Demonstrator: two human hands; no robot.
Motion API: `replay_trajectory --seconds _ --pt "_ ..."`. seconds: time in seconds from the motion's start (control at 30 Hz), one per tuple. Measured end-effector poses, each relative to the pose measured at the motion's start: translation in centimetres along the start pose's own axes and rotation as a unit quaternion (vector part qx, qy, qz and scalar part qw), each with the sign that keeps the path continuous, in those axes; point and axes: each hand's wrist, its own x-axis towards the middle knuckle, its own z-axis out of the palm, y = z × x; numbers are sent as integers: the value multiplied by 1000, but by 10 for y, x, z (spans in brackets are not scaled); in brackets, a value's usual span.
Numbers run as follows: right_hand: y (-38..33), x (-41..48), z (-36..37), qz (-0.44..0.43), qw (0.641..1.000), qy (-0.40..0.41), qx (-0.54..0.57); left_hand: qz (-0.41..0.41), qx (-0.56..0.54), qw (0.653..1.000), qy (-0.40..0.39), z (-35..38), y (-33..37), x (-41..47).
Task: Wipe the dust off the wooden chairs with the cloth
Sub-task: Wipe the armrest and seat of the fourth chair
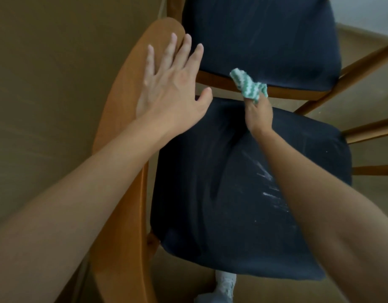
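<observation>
Grip: right hand point(259, 114) pinches cloth point(247, 86); left hand point(169, 84) spread wide over backrest point(164, 29), 10 o'clock.
Near chair point(199, 171): white dust streaks point(264, 174) on seat, 4 o'clock.
Far chair point(265, 40): 12 o'clock.
Cloth: 1 o'clock, at far chair's front rail point(221, 80).
Progress: probably early; streaks remain.

Dim, soft indoor light with a warm brownish cast; the dark seat cushion point(232, 182) shows no glare or hard shadows; left of it, the wooden backrest point(123, 259) bows under wide-angle distortion; slight blur overall.
</observation>
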Motion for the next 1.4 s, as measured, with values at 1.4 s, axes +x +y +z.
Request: replay_trajectory --seconds 1.4 --pt "-14 -51 -61 34 988 -32 145 13 13 1000 -5 -1 0 -2"
